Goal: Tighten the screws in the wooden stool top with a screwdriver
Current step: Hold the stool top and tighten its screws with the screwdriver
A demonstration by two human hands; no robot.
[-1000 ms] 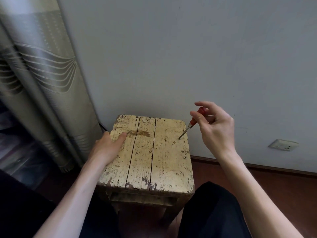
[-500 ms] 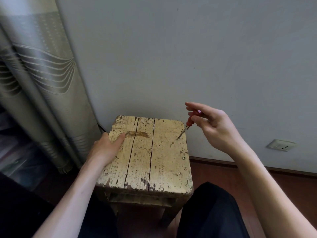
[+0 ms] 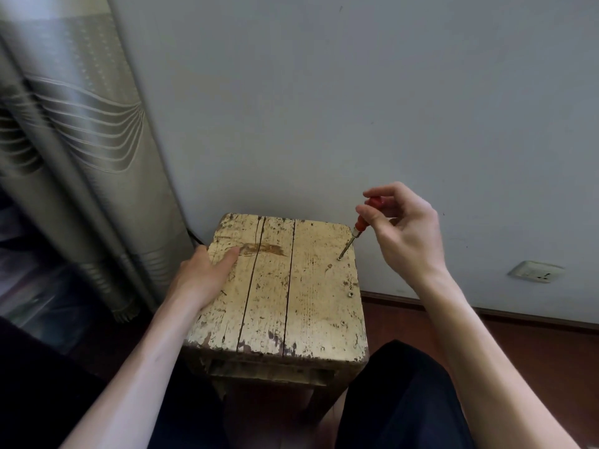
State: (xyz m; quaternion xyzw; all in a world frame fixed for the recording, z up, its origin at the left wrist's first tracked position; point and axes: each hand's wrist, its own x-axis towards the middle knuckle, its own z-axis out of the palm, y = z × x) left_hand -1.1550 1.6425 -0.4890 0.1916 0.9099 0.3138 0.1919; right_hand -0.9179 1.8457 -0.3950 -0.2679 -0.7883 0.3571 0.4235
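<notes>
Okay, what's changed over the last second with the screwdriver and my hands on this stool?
The right hand shifted its fingers round the red handle of the screwdriver, index and thumb rolling it as if turning. Nothing was picked up or let go. The tip stayed on the same spot near the far right edge of the stool top, and the left hand stayed at the left edge, thumb on top.

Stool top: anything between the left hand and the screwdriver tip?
Head view: nothing loose. Just bare stool top, two plank gaps and a brown stain between left hand and screwdriver.
</notes>
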